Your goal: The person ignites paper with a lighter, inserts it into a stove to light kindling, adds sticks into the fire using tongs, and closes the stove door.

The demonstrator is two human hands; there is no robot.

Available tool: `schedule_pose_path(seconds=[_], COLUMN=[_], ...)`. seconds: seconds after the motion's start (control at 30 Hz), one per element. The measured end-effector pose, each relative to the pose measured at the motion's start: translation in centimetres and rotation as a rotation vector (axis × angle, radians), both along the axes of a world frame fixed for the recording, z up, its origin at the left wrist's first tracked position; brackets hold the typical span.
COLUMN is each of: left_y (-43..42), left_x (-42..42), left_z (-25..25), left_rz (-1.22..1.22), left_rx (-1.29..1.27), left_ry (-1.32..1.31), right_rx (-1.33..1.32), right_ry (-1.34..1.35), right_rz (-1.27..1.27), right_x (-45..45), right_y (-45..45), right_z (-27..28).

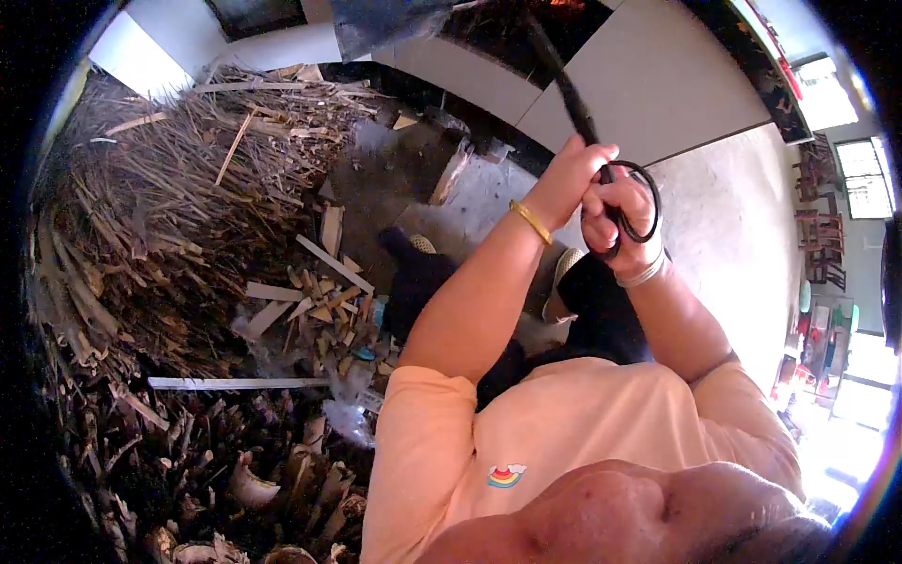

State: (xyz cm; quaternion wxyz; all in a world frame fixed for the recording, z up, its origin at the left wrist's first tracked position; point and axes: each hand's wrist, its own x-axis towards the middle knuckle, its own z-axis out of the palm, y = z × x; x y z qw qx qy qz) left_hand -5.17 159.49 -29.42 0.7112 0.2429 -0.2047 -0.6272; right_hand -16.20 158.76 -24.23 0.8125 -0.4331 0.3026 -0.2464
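Note:
My left hand (567, 179), below a yellow bangle, is closed on the upper shaft of long black fire tongs (571, 94). My right hand (628, 209), with a pale bangle at its wrist, is wrapped round the looped handles just below. Part of the handle loops sticks out to the right of my fingers. The tongs slant up and left, into the dark stove opening (503, 38). An orange glow (567, 6) shows at the top edge there. The tips of the tongs are hidden in the dark, so I cannot tell whether they grip anything.
A large heap of dry twigs and stalks (160, 226) lies at left, with wood scraps (324, 305) beside my legs. A white strip (240, 383) crosses the pile. The stove's pale tiled front (648, 85) stands ahead. Wooden chairs (819, 235) stand far right.

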Motion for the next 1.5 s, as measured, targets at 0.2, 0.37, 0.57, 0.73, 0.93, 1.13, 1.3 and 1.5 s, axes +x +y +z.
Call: schedule_pose_path(seconds=[0.2, 0.37, 0.57, 0.73, 0.93, 1.13, 1.3, 1.5], left_y=[-5.4, -10.8, -9.1, -8.5, -5.1, -2.5, -1.3, 0.4], left_x=[3.1, 5.0, 5.9, 4.1, 0.7, -1.1, -2.4, -4.8], left_z=[-0.2, -3.5, -2.5, -2.8, -2.7, -2.1, -1.6, -1.1], left_rz=[0.001, 0.001, -0.028, -0.080, -0.024, -0.161, -0.121, -0.236], left_rx=[-0.132, -0.049, 0.008, -0.010, -0.026, -0.050, -0.268, -0.354], left_ry=[-0.254, 0.063, -0.299, -0.456, -0.789, -0.894, -0.938, -1.017], right_rx=[-0.125, -0.112, -0.057, -0.114, -0.088, -0.099, -0.071, 0.184], right_ry=[0.090, 0.130, 0.131, 0.150, 0.221, 0.113, 0.066, -0.226], right_rz=[-0.067, -0.069, -0.059, 0.005, 0.088, 0.153, 0.154, 0.274], right_x=[2.5, 6.1, 5.6, 2.5, -2.1, -6.4, -10.4, -15.7], right_y=[-4.5, -9.2, -8.6, -7.1, -3.7, -1.8, 0.3, 1.0], right_z=[-1.4, -3.6, -3.5, -3.0, -0.9, -0.7, 2.6, 4.9])
